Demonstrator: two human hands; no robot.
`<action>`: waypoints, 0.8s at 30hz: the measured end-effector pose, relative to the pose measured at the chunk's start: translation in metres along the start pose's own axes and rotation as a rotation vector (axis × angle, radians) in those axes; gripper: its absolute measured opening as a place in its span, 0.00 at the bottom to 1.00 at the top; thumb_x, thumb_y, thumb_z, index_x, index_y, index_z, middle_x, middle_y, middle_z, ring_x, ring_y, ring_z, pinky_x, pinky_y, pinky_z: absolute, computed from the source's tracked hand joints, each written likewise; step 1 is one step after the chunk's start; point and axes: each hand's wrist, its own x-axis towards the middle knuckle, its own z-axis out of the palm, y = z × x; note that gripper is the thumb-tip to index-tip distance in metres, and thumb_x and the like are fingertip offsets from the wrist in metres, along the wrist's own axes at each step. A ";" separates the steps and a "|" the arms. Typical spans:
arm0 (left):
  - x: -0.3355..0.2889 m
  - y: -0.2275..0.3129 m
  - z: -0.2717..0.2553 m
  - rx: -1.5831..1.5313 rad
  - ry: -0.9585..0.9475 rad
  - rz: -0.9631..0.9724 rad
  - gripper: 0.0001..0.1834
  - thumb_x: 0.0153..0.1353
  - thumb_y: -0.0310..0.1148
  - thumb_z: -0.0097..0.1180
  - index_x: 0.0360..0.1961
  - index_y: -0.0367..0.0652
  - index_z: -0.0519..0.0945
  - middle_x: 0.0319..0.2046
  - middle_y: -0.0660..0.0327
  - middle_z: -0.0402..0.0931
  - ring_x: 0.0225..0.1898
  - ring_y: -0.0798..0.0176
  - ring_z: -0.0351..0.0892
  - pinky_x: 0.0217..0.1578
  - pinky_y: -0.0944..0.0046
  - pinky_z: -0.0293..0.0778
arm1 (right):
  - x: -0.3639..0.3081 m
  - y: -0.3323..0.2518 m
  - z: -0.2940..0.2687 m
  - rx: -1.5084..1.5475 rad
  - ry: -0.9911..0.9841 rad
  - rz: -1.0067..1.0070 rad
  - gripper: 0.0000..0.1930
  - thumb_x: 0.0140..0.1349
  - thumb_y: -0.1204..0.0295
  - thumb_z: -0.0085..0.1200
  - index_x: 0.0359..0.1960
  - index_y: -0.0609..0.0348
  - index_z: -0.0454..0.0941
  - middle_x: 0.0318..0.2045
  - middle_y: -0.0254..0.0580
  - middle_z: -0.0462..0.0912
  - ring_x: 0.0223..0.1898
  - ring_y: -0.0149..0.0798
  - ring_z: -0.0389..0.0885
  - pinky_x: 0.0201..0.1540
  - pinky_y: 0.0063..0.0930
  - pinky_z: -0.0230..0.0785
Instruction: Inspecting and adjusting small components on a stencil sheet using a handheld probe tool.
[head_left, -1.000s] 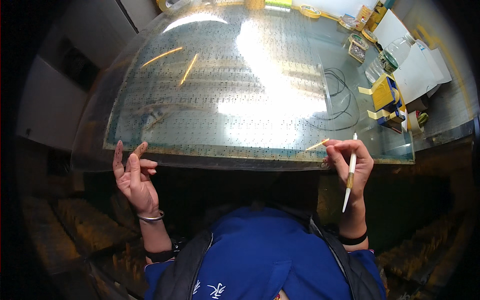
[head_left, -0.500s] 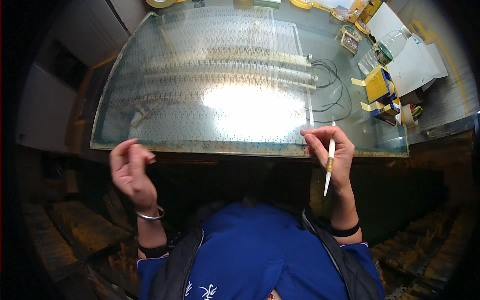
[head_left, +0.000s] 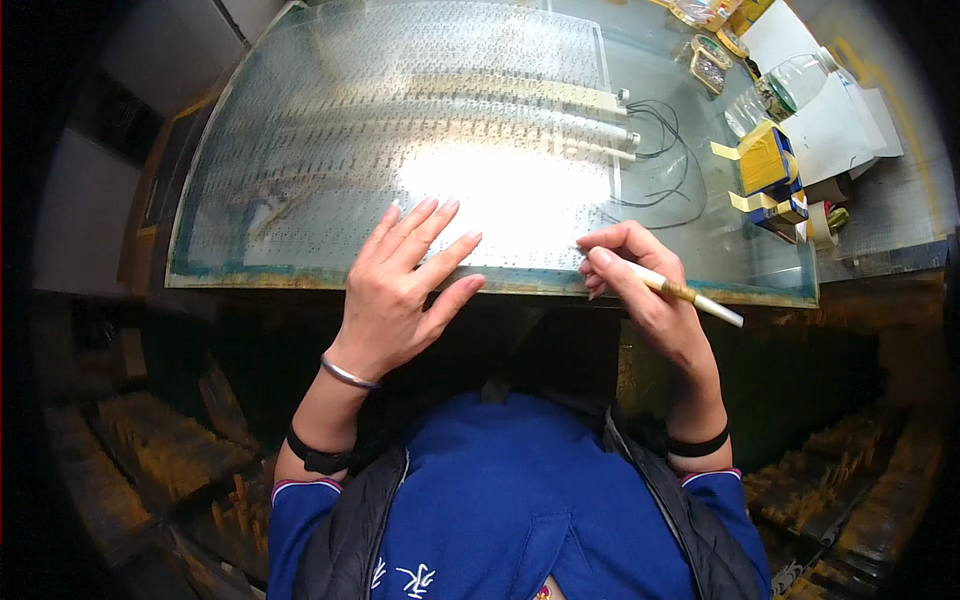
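My left hand (head_left: 395,285) is spread open, palm down, with its fingertips over the near part of a glass-topped light table (head_left: 715,285). A translucent sheet or panel (head_left: 330,215) patterned with rows of tiny dark marks covers much of that top. Near the front edge, right of the bright glare, my right hand (head_left: 650,290) is closed around a slim white pen-like tool (head_left: 712,304) with a gold-brown band. One end of the tool sticks out to the right, past the thumb; its other end is hidden by the fingers.
Pale lamp tubes (head_left: 590,133) show through the glass, with thin black cables (head_left: 680,165) at their right ends. Farther right are blue-and-yellow tape dispensers (head_left: 768,165), a clear plastic bottle (head_left: 795,85), white paper (head_left: 845,125) and a small box of bits (head_left: 708,72).
My left hand has moved right and forward over the glass, its fingers spreading. The tool in my right hand has turned from near upright to slanting right. The view has shifted slightly.
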 end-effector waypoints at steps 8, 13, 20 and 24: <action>0.003 0.000 0.003 0.014 0.044 -0.018 0.21 0.59 0.43 0.60 0.52 0.51 0.81 0.58 0.54 0.73 0.61 0.50 0.70 0.63 0.46 0.61 | 0.031 0.013 0.010 -0.119 0.072 -0.055 0.06 0.58 0.75 0.59 0.33 0.66 0.81 0.25 0.36 0.83 0.28 0.22 0.78 0.31 0.18 0.70; 0.003 0.000 0.005 0.011 0.046 -0.027 0.21 0.57 0.42 0.61 0.52 0.52 0.82 0.58 0.55 0.74 0.60 0.50 0.71 0.63 0.46 0.62 | 0.030 0.013 0.017 -0.074 0.155 -0.060 0.04 0.56 0.76 0.60 0.31 0.65 0.81 0.24 0.36 0.82 0.27 0.22 0.78 0.30 0.17 0.70; 0.005 0.000 0.004 0.009 0.044 -0.038 0.21 0.55 0.43 0.63 0.51 0.54 0.82 0.56 0.56 0.75 0.59 0.50 0.72 0.61 0.46 0.64 | 0.030 0.022 0.011 -0.142 0.081 -0.116 0.04 0.54 0.77 0.61 0.29 0.65 0.81 0.22 0.36 0.82 0.24 0.22 0.76 0.28 0.18 0.68; 0.006 0.001 0.004 0.017 0.041 -0.039 0.21 0.55 0.43 0.63 0.51 0.55 0.82 0.56 0.56 0.75 0.59 0.50 0.72 0.61 0.46 0.65 | 0.031 0.020 0.015 -0.096 0.118 -0.104 0.04 0.54 0.76 0.61 0.28 0.65 0.82 0.22 0.36 0.82 0.24 0.22 0.76 0.27 0.18 0.68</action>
